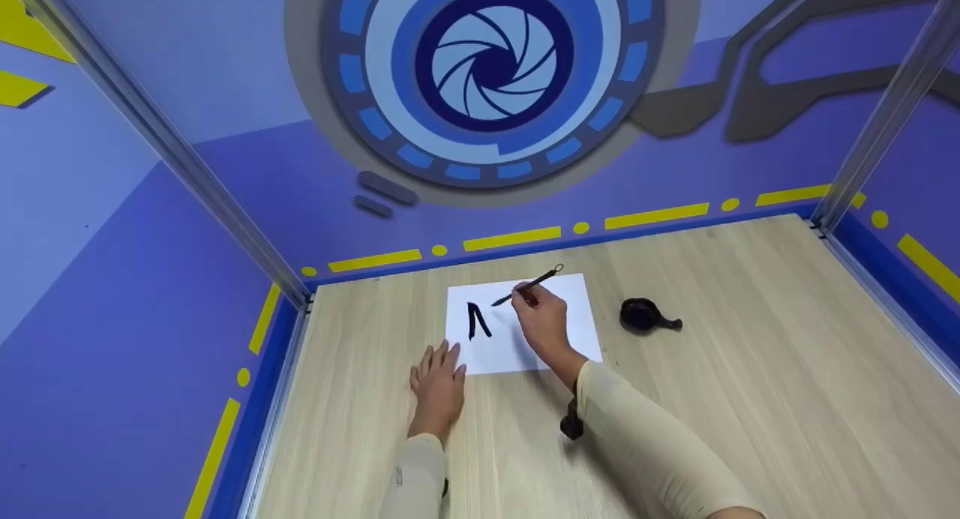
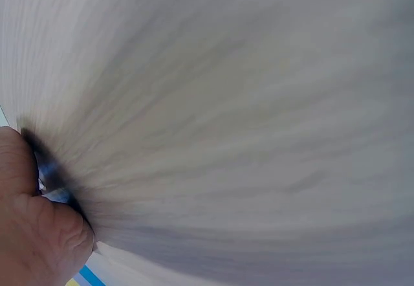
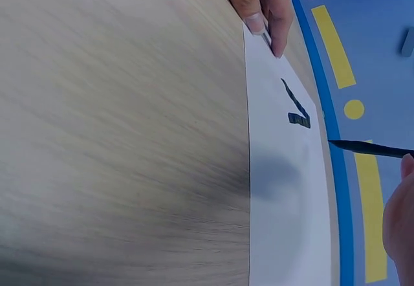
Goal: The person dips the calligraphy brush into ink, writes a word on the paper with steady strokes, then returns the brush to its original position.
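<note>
A white sheet of paper [image 1: 504, 356] lies on the table, with two black brush strokes [image 1: 480, 321] on its left half that lean together at the top. My right hand [image 1: 546, 324] pinches a dark writing brush [image 1: 541, 277] above the sheet, its loop end pointing up to the right. In the right wrist view the brush [image 3: 372, 147] tapers to a black tip that overlaps the wall's blue border. At the sheet's lower left corner rests my left hand [image 1: 439, 388], fingers extended. Only part of the left hand [image 2: 42, 228] shows in the left wrist view.
Right of the paper, a small black dish [image 1: 639, 316] with a short handle sits on the pale wood table [image 1: 750, 399]. A blue and purple wall [image 1: 247, 196] with yellow markings stands behind the table, and metal posts [image 1: 885, 114] rise at the corners.
</note>
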Motion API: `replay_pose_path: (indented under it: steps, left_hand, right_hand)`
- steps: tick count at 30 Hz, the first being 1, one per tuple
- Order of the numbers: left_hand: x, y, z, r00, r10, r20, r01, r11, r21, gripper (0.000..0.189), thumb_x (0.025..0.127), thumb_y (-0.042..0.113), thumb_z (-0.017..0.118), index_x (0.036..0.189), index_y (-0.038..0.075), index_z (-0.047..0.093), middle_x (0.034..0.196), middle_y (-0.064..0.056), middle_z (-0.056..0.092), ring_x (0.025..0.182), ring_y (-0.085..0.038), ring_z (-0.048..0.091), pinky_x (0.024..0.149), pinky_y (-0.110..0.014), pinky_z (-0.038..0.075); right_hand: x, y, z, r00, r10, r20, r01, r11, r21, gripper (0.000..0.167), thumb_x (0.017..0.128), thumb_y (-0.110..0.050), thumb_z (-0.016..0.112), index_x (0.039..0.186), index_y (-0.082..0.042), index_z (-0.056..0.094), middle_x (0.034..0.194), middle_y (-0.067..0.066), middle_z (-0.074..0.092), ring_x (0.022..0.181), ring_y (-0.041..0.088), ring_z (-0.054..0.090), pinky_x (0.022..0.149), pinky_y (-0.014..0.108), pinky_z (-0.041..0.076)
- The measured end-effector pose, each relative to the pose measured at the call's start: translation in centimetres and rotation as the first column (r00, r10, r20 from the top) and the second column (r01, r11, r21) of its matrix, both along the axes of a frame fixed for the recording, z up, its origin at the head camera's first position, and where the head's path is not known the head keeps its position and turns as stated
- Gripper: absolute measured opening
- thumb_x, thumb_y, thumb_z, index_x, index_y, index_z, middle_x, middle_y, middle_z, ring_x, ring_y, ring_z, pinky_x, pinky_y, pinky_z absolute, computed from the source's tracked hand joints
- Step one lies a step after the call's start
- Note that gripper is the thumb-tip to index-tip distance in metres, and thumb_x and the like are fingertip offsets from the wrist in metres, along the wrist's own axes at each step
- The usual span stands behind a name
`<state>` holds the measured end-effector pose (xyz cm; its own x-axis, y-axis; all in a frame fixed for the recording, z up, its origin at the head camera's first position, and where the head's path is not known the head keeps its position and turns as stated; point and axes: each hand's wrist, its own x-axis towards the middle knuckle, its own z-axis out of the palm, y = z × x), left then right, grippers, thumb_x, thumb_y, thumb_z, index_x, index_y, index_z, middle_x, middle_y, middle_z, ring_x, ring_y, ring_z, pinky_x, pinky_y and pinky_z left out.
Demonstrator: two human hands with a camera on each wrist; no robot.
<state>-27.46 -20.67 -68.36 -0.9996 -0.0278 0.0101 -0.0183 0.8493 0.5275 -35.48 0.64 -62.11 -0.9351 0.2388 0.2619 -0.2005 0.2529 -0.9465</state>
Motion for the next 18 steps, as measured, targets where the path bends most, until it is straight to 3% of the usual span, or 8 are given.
replay_pose_path:
  steps: [10, 18]
  left_hand:
    - [-0.1, 0.1, 0.7, 0.999, -0.008, 0.050, 0.010, 1.000, -0.028, 0.050, 0.115, 0.034, 0.048, 0.163, 0.021, 0.046, 0.176, -0.007, 0.035, 0.167, -0.039, 0.019, 0.131, -0.073, 0.009]
    - [-0.2, -0.1, 0.3, 0.996, -0.005, 0.087, 0.010, 0.998, -0.064, 0.051, 0.115, 0.037, 0.046, 0.164, 0.023, 0.044, 0.177, -0.004, 0.033, 0.168, -0.038, 0.017, 0.132, -0.072, 0.010]
  right_hand:
    - [-0.5, -0.5, -0.6, 0.997, 0.011, 0.074, -0.012, 1.000, 0.012, 0.017, 0.099, -0.018, 0.073, 0.109, -0.007, 0.081, 0.102, 0.009, 0.082, 0.096, 0.024, 0.074, 0.087, 0.037, 0.058]
    - [-0.7, -1.1, -1.1, 0.995, 0.023, 0.093, -0.025, 1.000, 0.017, 0.018, 0.100, -0.019, 0.073, 0.110, -0.007, 0.081, 0.105, 0.010, 0.082, 0.101, 0.027, 0.076, 0.092, 0.042, 0.061]
